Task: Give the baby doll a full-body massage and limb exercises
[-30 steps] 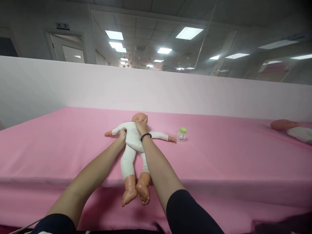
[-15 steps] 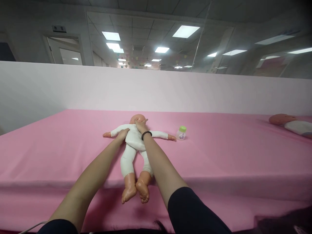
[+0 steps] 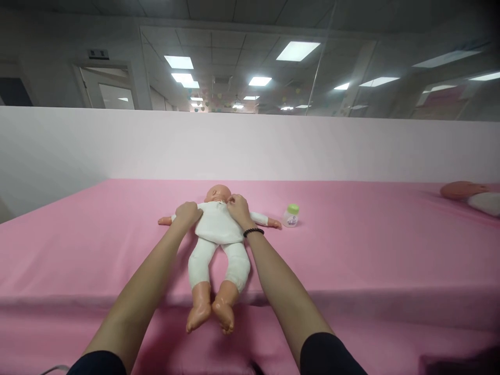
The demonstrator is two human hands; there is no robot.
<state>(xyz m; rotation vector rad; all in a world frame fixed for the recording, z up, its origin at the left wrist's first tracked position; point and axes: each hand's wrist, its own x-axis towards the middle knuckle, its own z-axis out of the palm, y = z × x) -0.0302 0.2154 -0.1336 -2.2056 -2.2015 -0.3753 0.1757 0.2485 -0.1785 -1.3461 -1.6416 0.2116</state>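
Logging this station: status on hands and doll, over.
Baby doll on its back on pink sheet. Left hand on its shoulder, right hand at its neck. Green-capped bottle beside its hand.

The worktop (image 3: 78, 250) is covered in pink cloth that folds down at the front edge. A white-suited baby doll (image 3: 214, 229) lies on its back, feet past that edge, with a small green-capped feeding bottle (image 3: 291, 216) just beside its hand and a second doll (image 3: 463, 191) at far right.

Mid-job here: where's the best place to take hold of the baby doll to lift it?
Likely the baby doll's white-suited torso, from above on both sides, near where the left hand and right hand rest: it lies on its back, limbs spread, and the torso is its widest part.
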